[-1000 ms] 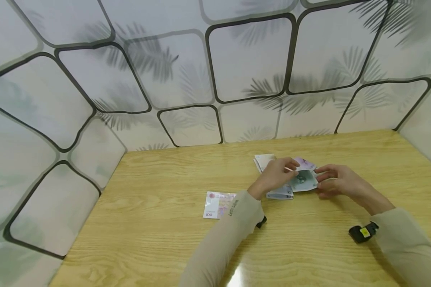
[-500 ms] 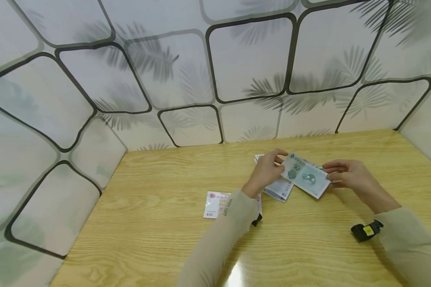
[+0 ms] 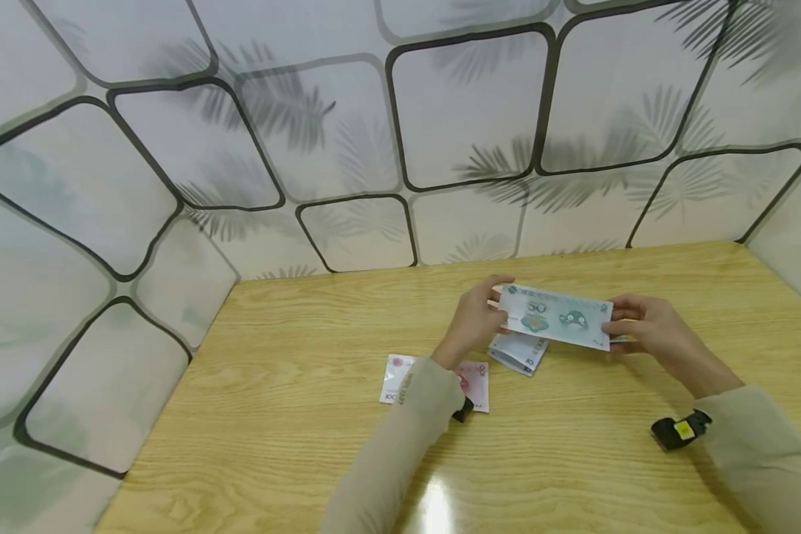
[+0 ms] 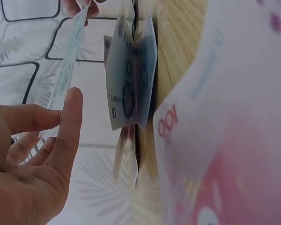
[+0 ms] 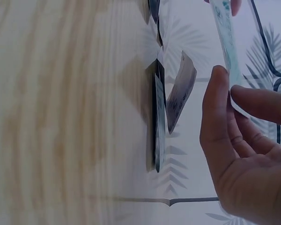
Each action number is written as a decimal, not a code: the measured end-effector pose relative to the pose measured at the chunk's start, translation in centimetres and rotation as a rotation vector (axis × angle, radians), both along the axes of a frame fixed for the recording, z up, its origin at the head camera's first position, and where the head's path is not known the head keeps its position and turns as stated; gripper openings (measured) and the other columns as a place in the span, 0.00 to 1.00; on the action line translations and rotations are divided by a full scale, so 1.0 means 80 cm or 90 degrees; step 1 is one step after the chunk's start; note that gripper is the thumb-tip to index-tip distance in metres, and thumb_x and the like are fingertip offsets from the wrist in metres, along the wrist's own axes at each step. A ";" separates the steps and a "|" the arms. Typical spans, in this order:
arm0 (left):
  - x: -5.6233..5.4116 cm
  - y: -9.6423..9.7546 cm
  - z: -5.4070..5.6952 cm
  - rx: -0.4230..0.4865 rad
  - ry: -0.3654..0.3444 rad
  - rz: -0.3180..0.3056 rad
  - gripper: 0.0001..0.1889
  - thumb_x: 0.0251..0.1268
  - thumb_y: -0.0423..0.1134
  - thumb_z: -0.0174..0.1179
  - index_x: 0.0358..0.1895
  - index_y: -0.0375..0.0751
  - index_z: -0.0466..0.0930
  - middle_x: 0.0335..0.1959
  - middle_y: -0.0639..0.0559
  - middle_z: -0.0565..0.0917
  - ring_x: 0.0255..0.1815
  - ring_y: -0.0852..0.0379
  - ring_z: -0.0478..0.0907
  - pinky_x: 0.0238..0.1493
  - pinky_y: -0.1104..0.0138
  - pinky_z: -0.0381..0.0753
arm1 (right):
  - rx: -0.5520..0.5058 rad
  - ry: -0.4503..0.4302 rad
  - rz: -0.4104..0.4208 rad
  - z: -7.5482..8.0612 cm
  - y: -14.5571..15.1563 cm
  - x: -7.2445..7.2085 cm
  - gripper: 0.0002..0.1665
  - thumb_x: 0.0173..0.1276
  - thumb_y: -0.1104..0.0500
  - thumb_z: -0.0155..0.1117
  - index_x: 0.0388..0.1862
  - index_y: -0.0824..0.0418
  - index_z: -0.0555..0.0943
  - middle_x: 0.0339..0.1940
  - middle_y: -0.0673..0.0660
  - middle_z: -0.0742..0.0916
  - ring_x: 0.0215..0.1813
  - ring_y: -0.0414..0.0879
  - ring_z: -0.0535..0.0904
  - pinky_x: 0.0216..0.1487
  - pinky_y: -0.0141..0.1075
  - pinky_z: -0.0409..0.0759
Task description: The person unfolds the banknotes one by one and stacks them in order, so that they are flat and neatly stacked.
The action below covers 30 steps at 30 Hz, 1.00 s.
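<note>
A green banknote (image 3: 555,317) marked 50 is stretched flat between my two hands, raised over the table. My left hand (image 3: 472,320) pinches its left end between thumb and finger, as the left wrist view also shows for the green banknote (image 4: 65,77). At the other end, my right hand (image 3: 654,330) pinches it, seen close in the right wrist view as the hand (image 5: 250,145). Below lies a folded blue-grey banknote (image 3: 519,351), marked 10 in the left wrist view. A pink 100 banknote (image 3: 474,384) lies partly under my left sleeve.
A wooden table (image 3: 274,415) meets a patterned wall (image 3: 467,111) at the back. Other folded notes (image 5: 159,122) stand on the table in the right wrist view, with a purplish note (image 5: 181,91) sticking up beside them. Each wrist wears a black camera (image 3: 681,430).
The green banknote, folded and low among the others a second ago, is now lifted, unfolded and turned level. My left hand has moved left, uncovering more of the 100 note's right end.
</note>
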State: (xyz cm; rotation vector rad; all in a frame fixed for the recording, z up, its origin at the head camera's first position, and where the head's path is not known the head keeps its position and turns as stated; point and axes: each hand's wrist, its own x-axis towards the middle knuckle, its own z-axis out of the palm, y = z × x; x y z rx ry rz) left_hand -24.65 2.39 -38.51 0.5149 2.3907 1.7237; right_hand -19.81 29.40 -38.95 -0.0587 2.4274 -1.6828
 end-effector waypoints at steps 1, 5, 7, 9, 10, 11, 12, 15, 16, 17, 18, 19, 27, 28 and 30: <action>0.000 -0.002 0.000 0.000 -0.003 0.006 0.32 0.60 0.13 0.54 0.68 0.37 0.75 0.39 0.45 0.78 0.30 0.56 0.81 0.31 0.65 0.88 | 0.000 0.004 -0.001 0.000 -0.001 0.000 0.32 0.77 0.69 0.56 0.70 0.85 0.57 0.44 0.53 0.80 0.39 0.36 0.81 0.39 0.38 0.88; -0.001 -0.011 0.001 -0.006 0.008 0.024 0.29 0.60 0.15 0.56 0.66 0.35 0.76 0.39 0.45 0.80 0.33 0.57 0.82 0.31 0.67 0.88 | 0.008 0.022 -0.011 -0.001 -0.002 -0.001 0.30 0.77 0.70 0.55 0.70 0.85 0.58 0.43 0.50 0.81 0.38 0.36 0.81 0.39 0.35 0.88; -0.001 -0.015 0.001 0.002 0.011 0.029 0.28 0.61 0.15 0.57 0.65 0.35 0.77 0.40 0.44 0.80 0.35 0.57 0.82 0.30 0.68 0.87 | 0.008 0.032 -0.016 -0.001 -0.004 -0.001 0.28 0.77 0.70 0.56 0.68 0.84 0.60 0.41 0.48 0.82 0.38 0.36 0.81 0.39 0.34 0.87; -0.001 -0.019 0.001 0.016 0.011 0.031 0.27 0.60 0.15 0.58 0.64 0.35 0.78 0.40 0.43 0.80 0.35 0.57 0.82 0.30 0.68 0.87 | -0.004 0.041 -0.017 -0.002 -0.004 -0.001 0.27 0.77 0.70 0.56 0.67 0.83 0.62 0.40 0.46 0.82 0.38 0.36 0.81 0.39 0.34 0.87; -0.001 -0.021 0.000 0.022 0.010 0.031 0.28 0.60 0.15 0.58 0.64 0.35 0.78 0.40 0.43 0.80 0.35 0.57 0.82 0.30 0.69 0.87 | -0.014 0.047 -0.018 -0.002 -0.005 0.000 0.25 0.76 0.70 0.57 0.66 0.81 0.63 0.39 0.45 0.82 0.38 0.36 0.81 0.39 0.34 0.87; -0.001 -0.022 0.000 0.028 0.009 0.030 0.28 0.60 0.15 0.58 0.64 0.36 0.78 0.41 0.43 0.80 0.35 0.57 0.82 0.30 0.68 0.87 | -0.025 0.054 -0.018 -0.002 -0.005 0.000 0.24 0.76 0.70 0.57 0.65 0.80 0.64 0.39 0.44 0.83 0.38 0.37 0.82 0.39 0.34 0.87; 0.000 -0.024 0.000 0.032 0.009 0.028 0.28 0.61 0.16 0.58 0.64 0.37 0.78 0.41 0.43 0.80 0.35 0.57 0.82 0.30 0.68 0.87 | -0.035 0.061 -0.019 -0.002 -0.005 0.000 0.22 0.76 0.70 0.57 0.63 0.78 0.64 0.38 0.43 0.83 0.38 0.37 0.82 0.38 0.34 0.87; 0.000 -0.028 -0.002 0.037 0.008 0.020 0.27 0.61 0.16 0.58 0.63 0.37 0.79 0.42 0.44 0.80 0.35 0.58 0.81 0.31 0.68 0.87 | -0.065 0.076 -0.028 -0.002 -0.006 0.001 0.16 0.75 0.71 0.59 0.57 0.70 0.67 0.37 0.43 0.84 0.37 0.38 0.82 0.36 0.34 0.86; 0.000 -0.029 -0.002 0.036 0.007 0.017 0.26 0.62 0.16 0.58 0.63 0.37 0.80 0.42 0.44 0.81 0.35 0.58 0.81 0.32 0.68 0.87 | -0.069 0.080 -0.032 -0.002 -0.006 0.001 0.14 0.75 0.71 0.59 0.55 0.68 0.68 0.37 0.43 0.83 0.37 0.38 0.82 0.36 0.34 0.86; 0.000 -0.031 -0.002 0.034 0.006 0.015 0.25 0.62 0.17 0.58 0.62 0.36 0.80 0.43 0.44 0.81 0.35 0.58 0.81 0.32 0.69 0.87 | -0.070 0.085 -0.035 -0.002 -0.007 0.001 0.12 0.74 0.71 0.60 0.52 0.67 0.70 0.38 0.44 0.83 0.38 0.38 0.82 0.36 0.34 0.86; 0.000 -0.032 -0.002 0.030 0.007 0.014 0.23 0.62 0.17 0.58 0.60 0.35 0.81 0.44 0.43 0.82 0.36 0.58 0.82 0.33 0.69 0.87 | -0.071 0.088 -0.037 -0.002 -0.008 0.002 0.10 0.74 0.72 0.60 0.50 0.66 0.72 0.38 0.45 0.82 0.38 0.38 0.81 0.36 0.33 0.86; 0.000 -0.033 -0.002 0.026 0.008 0.013 0.22 0.63 0.16 0.58 0.59 0.34 0.82 0.45 0.43 0.82 0.37 0.57 0.82 0.33 0.69 0.87 | -0.075 0.091 -0.039 -0.001 -0.008 0.002 0.08 0.73 0.72 0.61 0.47 0.65 0.73 0.38 0.45 0.82 0.37 0.38 0.81 0.35 0.33 0.86; 0.001 -0.042 0.003 -0.005 0.000 0.020 0.19 0.64 0.16 0.58 0.57 0.30 0.83 0.49 0.39 0.84 0.40 0.53 0.84 0.34 0.70 0.87 | -0.068 0.114 -0.010 -0.001 -0.012 0.003 0.12 0.73 0.71 0.62 0.52 0.63 0.83 0.42 0.36 0.84 0.40 0.35 0.82 0.38 0.31 0.86; 0.001 -0.043 0.003 -0.006 -0.002 0.021 0.19 0.64 0.17 0.59 0.57 0.30 0.83 0.50 0.39 0.84 0.40 0.53 0.84 0.34 0.70 0.87 | -0.060 0.112 -0.008 -0.001 -0.013 0.003 0.13 0.74 0.70 0.62 0.55 0.65 0.82 0.43 0.35 0.84 0.41 0.35 0.82 0.39 0.31 0.86; 0.002 -0.046 0.004 -0.008 -0.005 0.018 0.19 0.65 0.17 0.59 0.58 0.30 0.82 0.50 0.39 0.84 0.40 0.54 0.84 0.35 0.69 0.87 | -0.038 0.106 -0.003 0.000 -0.016 0.003 0.18 0.75 0.68 0.62 0.61 0.71 0.77 0.45 0.34 0.83 0.42 0.34 0.82 0.41 0.32 0.86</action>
